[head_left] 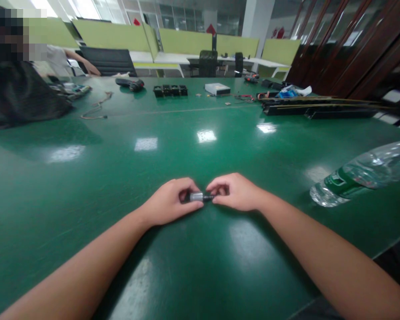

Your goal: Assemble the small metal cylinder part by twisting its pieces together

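Note:
A small silver cylinder (196, 196) with a thin dark end (207, 198) lies level, just above or on the green tabletop. Its silver body sits between the thumb and curled fingers of my left hand (171, 202), which is closed on it. My right hand (236, 192) is closed too, thumb and fingertips pinching at the tip of the dark end. The cylinder's left end is hidden inside my left hand. Exactly what kind of part it is I cannot make out.
A water bottle (350, 180) lies on its side at the right. Across the back of the green table (173, 155) are black blocks (170, 90), a white box (217, 89), a dark tool (130, 84) and long black rails (313, 109). A person (58, 60) and a dark bag (20, 93) are at far left.

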### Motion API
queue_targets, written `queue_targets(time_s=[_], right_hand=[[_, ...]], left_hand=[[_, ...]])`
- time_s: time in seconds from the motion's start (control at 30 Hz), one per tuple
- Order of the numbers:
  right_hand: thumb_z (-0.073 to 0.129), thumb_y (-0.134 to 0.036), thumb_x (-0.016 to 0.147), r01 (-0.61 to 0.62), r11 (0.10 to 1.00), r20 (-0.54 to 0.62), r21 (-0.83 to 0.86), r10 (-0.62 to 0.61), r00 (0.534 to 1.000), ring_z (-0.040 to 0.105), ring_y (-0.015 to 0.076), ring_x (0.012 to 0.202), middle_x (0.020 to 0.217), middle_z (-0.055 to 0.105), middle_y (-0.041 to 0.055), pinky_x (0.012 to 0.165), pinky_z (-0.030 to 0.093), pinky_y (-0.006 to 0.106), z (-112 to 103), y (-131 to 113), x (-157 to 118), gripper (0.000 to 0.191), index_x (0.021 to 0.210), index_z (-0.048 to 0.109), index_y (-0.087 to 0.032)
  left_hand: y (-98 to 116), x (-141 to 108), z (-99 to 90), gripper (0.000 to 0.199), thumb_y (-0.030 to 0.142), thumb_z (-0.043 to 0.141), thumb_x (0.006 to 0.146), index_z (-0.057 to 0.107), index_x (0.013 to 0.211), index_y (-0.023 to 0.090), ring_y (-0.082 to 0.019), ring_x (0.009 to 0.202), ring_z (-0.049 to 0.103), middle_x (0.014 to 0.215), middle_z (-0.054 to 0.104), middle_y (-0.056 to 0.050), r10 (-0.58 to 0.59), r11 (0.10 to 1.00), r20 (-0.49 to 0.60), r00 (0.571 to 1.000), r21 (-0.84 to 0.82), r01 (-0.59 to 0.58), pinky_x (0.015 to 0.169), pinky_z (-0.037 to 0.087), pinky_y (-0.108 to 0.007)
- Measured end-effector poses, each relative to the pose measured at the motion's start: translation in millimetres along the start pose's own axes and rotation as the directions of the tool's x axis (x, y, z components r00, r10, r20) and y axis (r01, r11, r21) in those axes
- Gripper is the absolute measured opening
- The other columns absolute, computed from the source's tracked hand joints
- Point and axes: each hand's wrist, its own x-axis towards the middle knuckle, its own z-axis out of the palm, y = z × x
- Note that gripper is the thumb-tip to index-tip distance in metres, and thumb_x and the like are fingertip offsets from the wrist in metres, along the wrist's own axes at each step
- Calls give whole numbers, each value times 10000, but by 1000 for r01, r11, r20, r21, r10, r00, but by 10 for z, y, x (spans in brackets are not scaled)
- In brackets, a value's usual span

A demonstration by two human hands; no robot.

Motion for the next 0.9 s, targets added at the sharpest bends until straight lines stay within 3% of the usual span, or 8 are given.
queue_targets(time_s=[0.17, 0.33, 0.53, 0.9], right_hand=[[744, -183, 754, 37, 995, -33, -94, -41, 999, 490, 71, 601, 829, 677, 3, 593, 375, 207, 1, -48, -9, 306, 1058, 725, -154], [735, -272, 803, 175, 950, 12, -260, -178, 984, 570, 127, 780, 936, 674, 45, 707, 419, 238, 31, -54, -2, 274, 1055, 739, -163], [611, -288, 924, 173, 937, 37, -305, -169, 985, 592, 140, 840, 945, 674, 50, 750, 418, 253, 80, -81, 18, 204, 1023, 749, -175], [676, -235, 866, 184, 925, 2, -333, -194, 981, 577, 142, 806, 883, 672, 43, 735, 417, 257, 83, -94, 24, 117, 924, 742, -158]], left_hand=[[2, 4, 5, 261, 443, 653, 847, 652, 890, 186, -124, 635, 516, 730, 592, 20, -3, 1000, -2, 1000, -7, 3, 596, 371, -233], [5, 12, 5, 278, 454, 652, 842, 651, 880, 178, -127, 634, 519, 721, 589, 16, -2, 1000, -4, 1000, 7, 2, 593, 372, -236], [28, 12, -1, 271, 451, 642, 851, 650, 891, 182, -133, 651, 526, 741, 601, 10, -12, 1000, -2, 1000, -4, 12, 605, 386, -240], [24, 13, -5, 265, 448, 648, 862, 644, 909, 187, -137, 669, 541, 769, 615, 11, -15, 1000, 20, 1000, 3, 15, 628, 388, -246]])
